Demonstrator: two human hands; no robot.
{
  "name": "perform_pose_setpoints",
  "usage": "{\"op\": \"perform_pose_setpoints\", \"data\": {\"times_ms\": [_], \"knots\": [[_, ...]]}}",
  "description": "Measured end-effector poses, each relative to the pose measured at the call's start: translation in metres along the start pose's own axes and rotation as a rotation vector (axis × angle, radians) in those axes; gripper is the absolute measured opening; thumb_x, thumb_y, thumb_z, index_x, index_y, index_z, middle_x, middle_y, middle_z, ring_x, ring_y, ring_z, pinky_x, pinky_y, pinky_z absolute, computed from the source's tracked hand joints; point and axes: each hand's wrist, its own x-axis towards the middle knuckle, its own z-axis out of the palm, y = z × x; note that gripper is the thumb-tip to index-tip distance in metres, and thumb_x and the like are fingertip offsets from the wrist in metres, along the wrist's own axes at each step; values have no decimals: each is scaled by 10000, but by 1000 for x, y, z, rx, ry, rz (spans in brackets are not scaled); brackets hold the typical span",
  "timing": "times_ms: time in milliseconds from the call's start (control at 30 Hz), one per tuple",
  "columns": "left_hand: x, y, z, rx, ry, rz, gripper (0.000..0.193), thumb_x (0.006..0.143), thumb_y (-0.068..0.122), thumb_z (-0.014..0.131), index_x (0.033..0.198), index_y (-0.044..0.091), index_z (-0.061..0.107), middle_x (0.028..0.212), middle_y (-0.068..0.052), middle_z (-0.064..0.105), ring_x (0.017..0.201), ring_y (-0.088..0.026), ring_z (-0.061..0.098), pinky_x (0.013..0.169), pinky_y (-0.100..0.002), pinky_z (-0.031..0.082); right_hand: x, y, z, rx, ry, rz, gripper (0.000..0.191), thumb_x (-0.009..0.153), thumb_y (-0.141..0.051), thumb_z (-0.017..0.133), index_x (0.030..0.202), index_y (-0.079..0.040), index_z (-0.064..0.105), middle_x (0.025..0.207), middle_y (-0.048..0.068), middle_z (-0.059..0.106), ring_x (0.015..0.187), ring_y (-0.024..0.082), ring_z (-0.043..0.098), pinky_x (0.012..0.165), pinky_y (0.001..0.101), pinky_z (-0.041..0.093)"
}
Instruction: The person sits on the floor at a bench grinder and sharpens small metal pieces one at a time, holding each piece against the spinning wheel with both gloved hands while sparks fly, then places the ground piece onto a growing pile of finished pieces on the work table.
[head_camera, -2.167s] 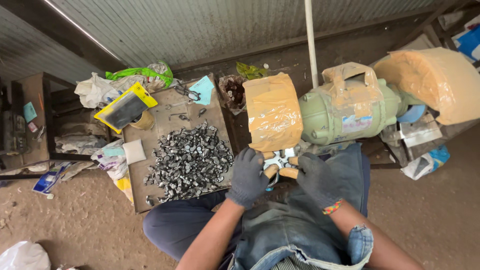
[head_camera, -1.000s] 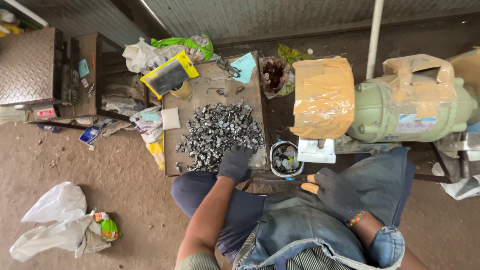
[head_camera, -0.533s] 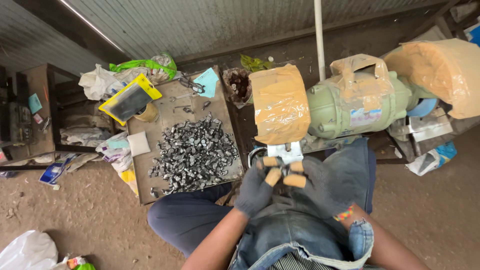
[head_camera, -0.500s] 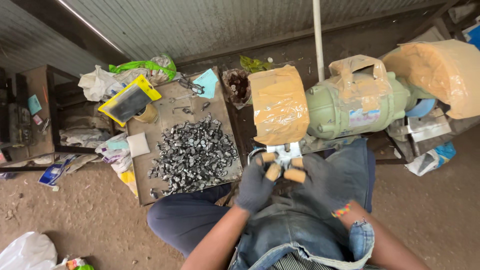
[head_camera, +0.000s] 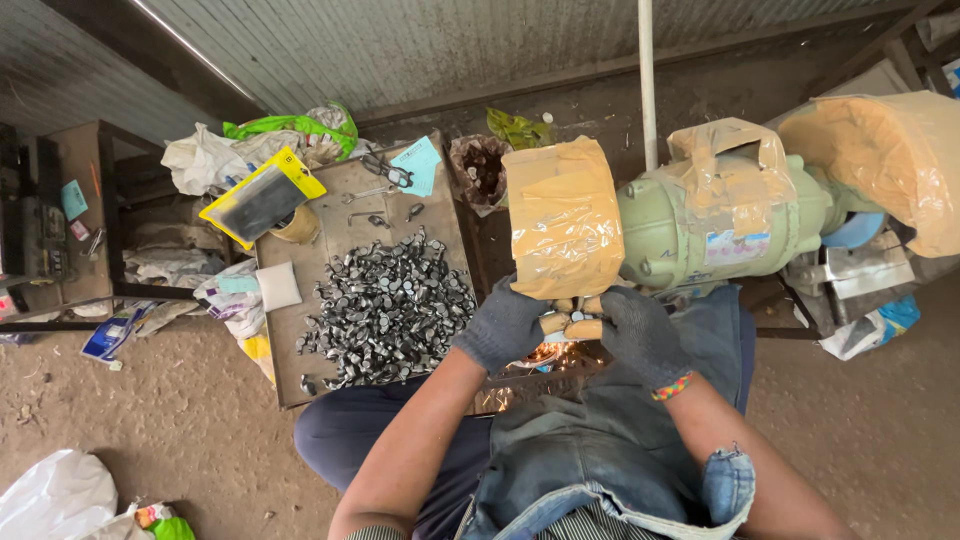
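Both gloved hands have risen to the taped grinder wheel guard (head_camera: 563, 220): my left hand (head_camera: 505, 325) and right hand (head_camera: 640, 330) pinch a small metal piece (head_camera: 577, 316) against it, sparks (head_camera: 545, 355) below.

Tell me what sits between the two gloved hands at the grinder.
In the head view, a small metal piece sits pinched between the left hand and right hand, with sparks below.
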Motion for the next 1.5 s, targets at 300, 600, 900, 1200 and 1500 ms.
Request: {"op": "perform_pose_setpoints", "data": {"times_ms": [300, 600, 900, 1200, 1500], "knots": [[-60, 29, 20, 118, 175, 13, 296, 860, 307, 755, 1116, 162, 738, 1270, -89, 629, 1222, -387, 583, 1051, -516, 468, -37, 0, 10, -116, -53, -66, 346, 761, -395, 778, 958, -112, 759, 841, 120, 684, 797, 343, 666, 699, 451, 503], [-130, -55, 44, 338, -11, -658, 515, 787, 164, 690, 1291, 100, 610, 1305, -176, 577, 1207, -413, 560, 992, -552, 480, -68, 4, 53, -128, -284, 61, 350, 811, -431, 736, 979, -124, 745, 867, 107, 683, 773, 333, 670, 672, 449, 505], [-145, -98, 36, 285, 35, -839, 449, 821, 61, 652, 1264, 116, 604, 1315, -159, 577, 1238, -406, 549, 1000, -511, 479, -67, -28, 28, 49, -275, 180, 329, 796, -365, 787, 961, -84, 745, 837, 123, 678, 764, 330, 674, 669, 433, 508], [-154, -80, 36, 84, 146, -1032, 387, 877, 113, 689, 1252, 83, 600, 1221, -219, 626, 1114, -454, 615, 915, -541, 498, -57, -55, 7, 116, -190, 47, 318, 778, -336, 821, 948, -76, 751, 804, 119, 674, 763, 313, 675, 648, 405, 510], [-104, 52, 2, -1636, -55, -608, 565, 908, -14, 623, 1429, 97, 433, 1308, -108, 659, 1185, -199, 661, 1039, -341, 527, -38, -64, -9, 154, -385, -178, 420, 825, -289, 795, 1185, -87, 712, 923, 112, 681, 839, 313, 688, 706, 403, 532]]}}
